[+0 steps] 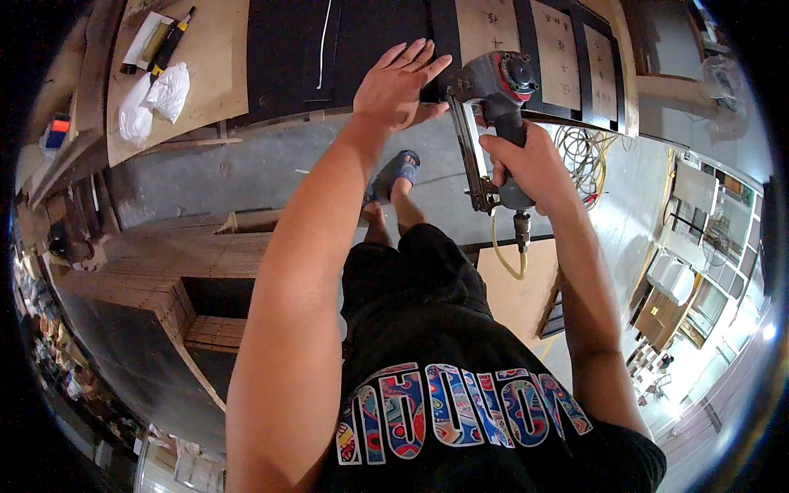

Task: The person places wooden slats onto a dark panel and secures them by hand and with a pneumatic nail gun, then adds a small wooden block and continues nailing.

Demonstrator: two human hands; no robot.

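My right hand [538,168] is wrapped round the handle of a dark grey pneumatic nail gun [498,78]. Its nose rests at, or just above, a black strip [445,33] on the workbench; the exact contact is hidden. A pale yellow air hose [519,269] hangs from the handle's lower end. Flat on the dark board, my left hand [399,89] has its fingers spread, the fingertips close to that strip and left of the tool. The black panel [283,53] carries a thin white strip [324,45]. Right of the gun lie tan boards [555,37] with pencil marks between black strips.
At the bench's left sit a black-and-yellow utility knife [170,43] and white plastic bags [169,92] on a tan sheet [205,74]. Coiled hoses [585,156] lie on the floor beyond my right forearm. Stacked boards [156,271] stand on the left. A tan panel [518,292] leans near my legs.
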